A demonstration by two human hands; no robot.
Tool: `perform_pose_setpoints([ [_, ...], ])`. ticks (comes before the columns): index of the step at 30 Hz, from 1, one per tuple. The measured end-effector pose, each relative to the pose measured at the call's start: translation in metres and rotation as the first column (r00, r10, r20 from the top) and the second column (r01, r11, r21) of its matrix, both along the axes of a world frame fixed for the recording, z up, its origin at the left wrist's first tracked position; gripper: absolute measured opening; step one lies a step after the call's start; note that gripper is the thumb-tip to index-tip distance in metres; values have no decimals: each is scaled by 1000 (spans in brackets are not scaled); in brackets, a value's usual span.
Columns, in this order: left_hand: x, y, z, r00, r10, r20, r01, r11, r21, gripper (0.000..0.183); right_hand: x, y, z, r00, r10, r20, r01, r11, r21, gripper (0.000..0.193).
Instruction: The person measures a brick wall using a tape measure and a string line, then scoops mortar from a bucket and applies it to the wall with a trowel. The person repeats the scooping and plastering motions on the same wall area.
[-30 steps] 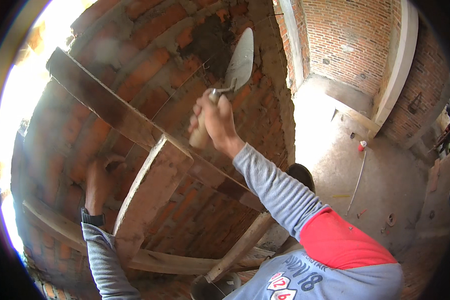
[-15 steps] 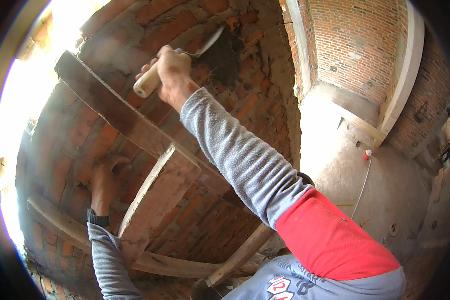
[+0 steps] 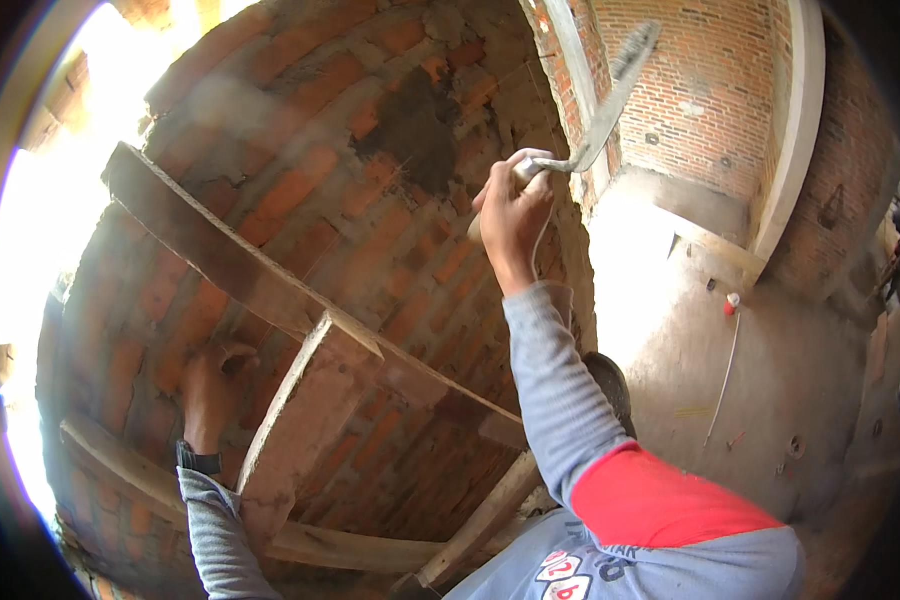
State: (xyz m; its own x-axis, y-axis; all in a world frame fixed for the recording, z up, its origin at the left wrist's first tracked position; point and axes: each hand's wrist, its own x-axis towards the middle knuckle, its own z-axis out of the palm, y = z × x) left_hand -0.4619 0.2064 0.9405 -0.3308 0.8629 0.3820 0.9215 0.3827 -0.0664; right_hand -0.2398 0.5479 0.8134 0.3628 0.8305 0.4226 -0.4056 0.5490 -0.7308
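My right hand (image 3: pixel 515 210) is closed round the pale handle of a trowel (image 3: pixel 610 110), raised at the upper middle. The trowel's metal blade points up and right, away from the brick wall (image 3: pixel 370 200), with grey mortar smeared on it. A dark wet mortar patch (image 3: pixel 410 130) lies on the bricks left of that hand. At the lower left, my left hand (image 3: pixel 208 385) rests against the bricks, with a dark watch on the wrist. Its thumb and a finger look apart with nothing visible between them; the other fingers are hard to make out.
A long wooden board (image 3: pixel 210 240) runs slantwise across the wall, and a shorter plank (image 3: pixel 305 430) meets it between my arms. Wooden poles (image 3: pixel 360 550) cross below. On the right, a grey floor (image 3: pixel 730 390) holds a thin white cord (image 3: pixel 725 375) with a red-and-white end.
My right hand has swung right and down from the wall, taking the trowel with it. The dark mortar patch now shows uncovered. My left hand stays at the same spot.
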Motion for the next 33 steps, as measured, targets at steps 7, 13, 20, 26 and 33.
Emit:
perform_pose_setpoints([
  [7,-5,6,0,1000,-11,20,11,999,-33,18,-36,-57,-91,799,146,583,-304,935,183,16],
  [13,-5,-1,0,997,-26,-69,26,1000,-6,15,-37,-73,-40,444,867,-227,-892,405,-198,16],
  [20,-3,-2,-2,998,-36,-58,39,998,43,15,-54,-35,15,265,699,-664,-962,237,-133,15],
  [26,-3,3,-2,999,-15,-47,16,999,32,15,-62,-49,37,132,727,-674,-980,199,23,11],
  [33,-4,1,-1,1000,26,3,-26,999,39,14,-19,-70,7,-627,659,-414,-647,-145,749,13],
])
